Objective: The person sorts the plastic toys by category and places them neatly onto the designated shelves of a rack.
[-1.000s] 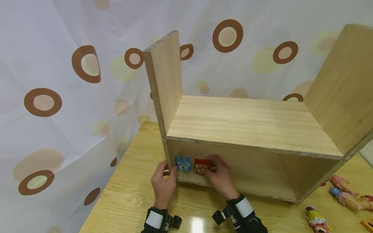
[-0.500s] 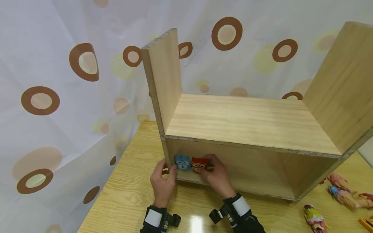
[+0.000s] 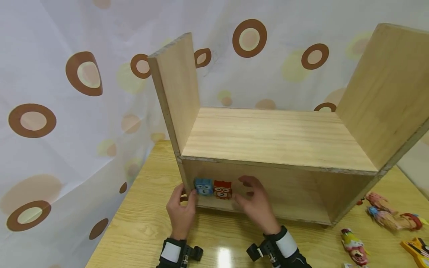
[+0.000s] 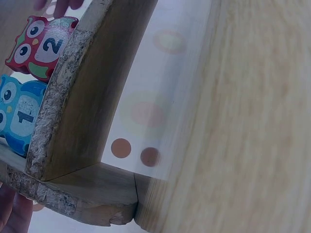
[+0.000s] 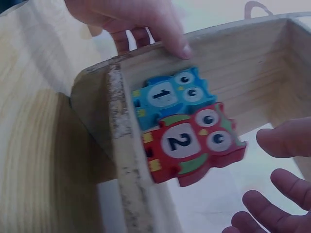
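Note:
A blue owl block marked 1 [image 3: 203,187] and a red owl block marked 2 [image 3: 222,190] stand upright side by side in the lower compartment of a wooden shelf [image 3: 278,137]. They stand at its left end, by the side panel [image 5: 228,53]. My left hand [image 3: 181,216] grips that panel at its front edge, thumb inside and fingers outside. Just right of the red owl is my right hand [image 3: 259,208], its thumb and fingers spread with nothing between them. In the right wrist view its fingertips [image 5: 269,143] are apart from the red owl.
On the table [image 3: 134,223], right of the shelf, lie several dolls, among them a doll with a yellow top [image 3: 354,247] and a blue-haired doll [image 3: 385,217]. A yellow toy [image 3: 417,251] lies near the right edge. A patterned sheet [image 3: 110,149] hangs behind.
The red owl has moved left, up close to the blue one. My right hand has let go of it and drawn back to the right. My left hand keeps its grip on the panel.

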The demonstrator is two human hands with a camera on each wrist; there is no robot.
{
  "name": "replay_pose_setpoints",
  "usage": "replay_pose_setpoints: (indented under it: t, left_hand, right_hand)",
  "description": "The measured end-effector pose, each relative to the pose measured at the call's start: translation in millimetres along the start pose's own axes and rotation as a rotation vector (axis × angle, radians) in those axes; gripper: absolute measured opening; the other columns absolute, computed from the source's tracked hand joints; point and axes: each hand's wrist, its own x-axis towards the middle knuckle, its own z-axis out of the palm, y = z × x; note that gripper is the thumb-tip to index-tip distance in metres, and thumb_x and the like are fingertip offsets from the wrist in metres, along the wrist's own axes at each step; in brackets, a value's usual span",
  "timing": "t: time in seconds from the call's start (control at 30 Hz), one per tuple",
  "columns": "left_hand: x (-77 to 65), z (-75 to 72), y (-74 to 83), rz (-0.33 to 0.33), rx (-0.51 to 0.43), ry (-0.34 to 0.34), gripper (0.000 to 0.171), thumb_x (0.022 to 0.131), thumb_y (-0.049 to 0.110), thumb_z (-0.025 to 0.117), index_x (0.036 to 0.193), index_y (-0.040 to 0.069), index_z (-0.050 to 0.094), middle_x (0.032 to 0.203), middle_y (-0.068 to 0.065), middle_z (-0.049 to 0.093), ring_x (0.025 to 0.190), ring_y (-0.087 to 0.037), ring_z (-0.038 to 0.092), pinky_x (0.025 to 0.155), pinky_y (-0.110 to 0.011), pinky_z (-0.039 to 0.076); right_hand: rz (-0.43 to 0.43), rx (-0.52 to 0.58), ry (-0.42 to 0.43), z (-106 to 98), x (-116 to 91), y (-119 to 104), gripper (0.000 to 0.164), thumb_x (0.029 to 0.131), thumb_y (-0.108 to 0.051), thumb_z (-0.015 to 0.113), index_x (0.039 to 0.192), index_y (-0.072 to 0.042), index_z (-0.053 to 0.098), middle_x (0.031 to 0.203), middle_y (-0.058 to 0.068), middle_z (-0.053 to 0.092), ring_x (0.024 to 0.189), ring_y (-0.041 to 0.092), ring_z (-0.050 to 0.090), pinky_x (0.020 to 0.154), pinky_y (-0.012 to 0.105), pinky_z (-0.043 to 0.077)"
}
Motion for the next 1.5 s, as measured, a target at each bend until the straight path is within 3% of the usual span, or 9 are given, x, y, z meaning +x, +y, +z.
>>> replay_pose_setpoints:
  t: [0.17,0.37,0.67,0.87,1.0,1.2,1.3,1.5]
  left_hand:
    - [-1.0,-0.5,-1.4,0.002,0.0,0.009,0.031,0.082,-0.003,0.074,0.111,0.003,0.071,0.104,-0.011,0.074,0.083,-0.023,0.069,0.064,-0.02,0.055]
    - [-1.2,-1.3,-1.5,-0.004,0.004,0.008,0.03,0.082,-0.003,0.074,0.111,0.003,0.07,0.104,-0.011,0.074,0.083,-0.023,0.069,0.064,-0.02,0.055]
    - [-0.2,-2.7,-1.6,-0.006,0.002,0.008,0.029,0.082,-0.003,0.074,0.111,0.003,0.071,0.104,-0.012,0.074,0.084,-0.02,0.069,0.065,-0.017,0.054]
    - [-0.5,-2.3,-2.8,-0.024,0.02,0.006,0.027,0.084,-0.001,0.073,0.111,0.003,0.07,0.105,-0.013,0.074,0.084,-0.018,0.069,0.066,-0.015,0.054]
    - [-0.5,-2.0,-3.0,-0.037,0.022,-0.001,0.028,0.085,0.0,0.073,0.112,0.003,0.07,0.106,-0.013,0.074,0.085,-0.019,0.069,0.067,-0.015,0.054]
    - [2.8,-2.9,2.9,-0.039,0.049,0.008,0.03,0.082,-0.004,0.074,0.112,0.001,0.07,0.105,-0.014,0.074,0.084,-0.02,0.069,0.067,-0.014,0.053]
    - [2.0,-2.8,2.5,-0.041,0.046,0.002,0.031,0.082,-0.004,0.074,0.112,0.002,0.07,0.106,-0.014,0.074,0.084,-0.021,0.069,0.067,-0.014,0.053]
    - [-2.5,0.1,-3.5,-0.01,0.027,-0.003,0.034,0.081,-0.003,0.075,0.114,0.003,0.07,0.106,-0.012,0.074,0.084,-0.02,0.069,0.066,-0.016,0.054]
  right_hand:
    - [-0.033,-0.044,0.014,-9.3,-3.5,-9.0,0.047,0.084,-0.006,0.074,0.128,0.0,0.058,0.13,0.018,0.06,0.116,0.038,0.057,0.091,0.051,0.052]
    - [-0.142,-0.08,0.079,-25.8,-13.7,-20.5,0.043,0.084,-0.005,0.075,0.124,-0.002,0.061,0.126,0.015,0.064,0.116,0.034,0.057,0.088,0.048,0.052]
    - [-0.254,-0.088,0.168,-50.1,-30.3,-36.0,0.034,0.086,-0.003,0.073,0.118,-0.007,0.065,0.119,0.007,0.07,0.111,0.009,0.059,0.085,0.036,0.053]
    - [-0.317,-0.072,0.216,-70.4,-44.2,-44.8,0.034,0.085,0.006,0.07,0.117,-0.006,0.066,0.114,0.005,0.069,0.108,-0.007,0.057,0.086,0.015,0.048]
    - [-0.368,-0.039,0.267,-87.9,-50.9,-47.6,0.035,0.084,0.014,0.067,0.114,-0.002,0.066,0.113,-0.001,0.068,0.104,-0.005,0.06,0.086,0.01,0.046]
    - [-0.284,0.013,0.342,-115.1,-61.2,-47.8,0.026,0.087,0.018,0.059,0.11,0.009,0.064,0.112,-0.017,0.064,0.104,-0.001,0.062,0.086,0.01,0.049]
    - [-0.27,0.012,0.402,-127.1,-65.4,-44.6,0.022,0.088,0.019,0.057,0.108,0.012,0.063,0.11,-0.018,0.065,0.103,0.0,0.062,0.085,0.011,0.049]
    - [-0.333,0.085,0.543,-155.6,-70.6,-23.6,0.018,0.087,0.022,0.054,0.102,0.018,0.063,0.107,-0.008,0.069,0.101,0.004,0.065,0.086,0.011,0.049]
